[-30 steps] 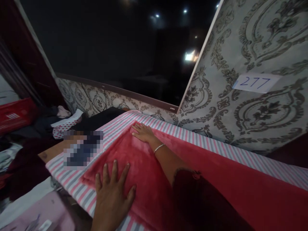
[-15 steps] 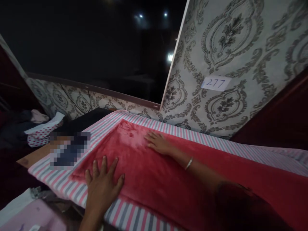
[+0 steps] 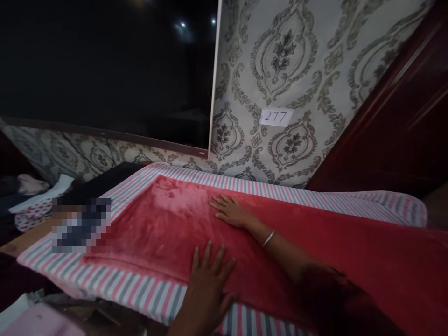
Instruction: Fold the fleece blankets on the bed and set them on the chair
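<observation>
A red plush cloth (image 3: pixel 147 238) lies spread over a surface covered in pink, grey and white stripes (image 3: pixel 140 294). My left hand (image 3: pixel 210 284) rests palm down with fingers spread on the cloth's near edge. Farther back, my right hand (image 3: pixel 231 212), with a bangle (image 3: pixel 269 237) at its wrist, lies flat on the cloth. Both hands hold nothing. A paler, brushed-looking patch shows at the cloth's far left part, and the right arm covers some of the cloth.
A large dark screen (image 3: pixel 105 65) hangs on the patterned wall (image 3: pixel 283 56), beside a paper marked 277 (image 3: pixel 276 117). Dark red wood (image 3: pixel 392 126) stands at right. Piled clothes (image 3: pixel 35 205) and a blurred-out item (image 3: pixel 82 226) are at left.
My left hand has slid right along the cloth's near edge. My right hand has shifted a little to the right over the cloth. The view has turned right.
</observation>
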Available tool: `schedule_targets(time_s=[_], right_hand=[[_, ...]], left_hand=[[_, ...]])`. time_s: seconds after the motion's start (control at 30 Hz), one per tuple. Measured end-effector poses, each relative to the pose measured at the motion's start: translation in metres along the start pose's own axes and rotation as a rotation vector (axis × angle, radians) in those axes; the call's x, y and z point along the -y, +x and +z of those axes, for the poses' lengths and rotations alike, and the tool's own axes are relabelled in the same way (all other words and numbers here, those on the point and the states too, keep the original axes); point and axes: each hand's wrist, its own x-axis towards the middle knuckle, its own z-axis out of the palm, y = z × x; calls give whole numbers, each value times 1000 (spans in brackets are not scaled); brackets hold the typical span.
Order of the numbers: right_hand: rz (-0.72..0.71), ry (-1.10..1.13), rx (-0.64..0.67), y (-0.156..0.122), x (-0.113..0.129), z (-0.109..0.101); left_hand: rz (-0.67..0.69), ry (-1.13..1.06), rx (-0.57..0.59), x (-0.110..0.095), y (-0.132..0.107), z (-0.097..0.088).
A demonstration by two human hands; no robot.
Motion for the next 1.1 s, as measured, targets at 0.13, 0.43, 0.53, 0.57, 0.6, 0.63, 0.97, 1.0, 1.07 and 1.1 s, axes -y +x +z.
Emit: schedule_targets(time_s=[0.13, 0.43, 0.53, 0.57, 0.6, 0.63, 0.97, 1.0, 1.07, 1.1], right_hand=[[86, 2, -5, 17, -22, -1], [258, -25, -64, 47, -52, -10], [277, -17, -63, 47, -46, -16], [283, -15, -67, 44, -42, -18], [288, -13, -74, 39, -38, -20], [285, -12, -86, 31, -34, -21], [214, -25, -107, -123, -41, -16], [232, -20, -98, -132, -43, -17], [245, -7, -82, -139, -47, -17], [236, -1, -75, -139, -49, -17]], left_hand=[[30, 52, -16, 2, -7, 4], [41, 92, -2, 11, -6, 5], [67, 91, -15, 10, -4, 1], [64, 94, -25, 11, -3, 0], [63, 93, -30, 11, -3, -1], [64, 89, -30, 13, -2, -2], [174, -31, 25, -32, 19, -6], [207, -62, 57, -46, 24, -3], [237, -111, 128, -72, 31, 4], [230, -124, 151, -82, 33, 8]])
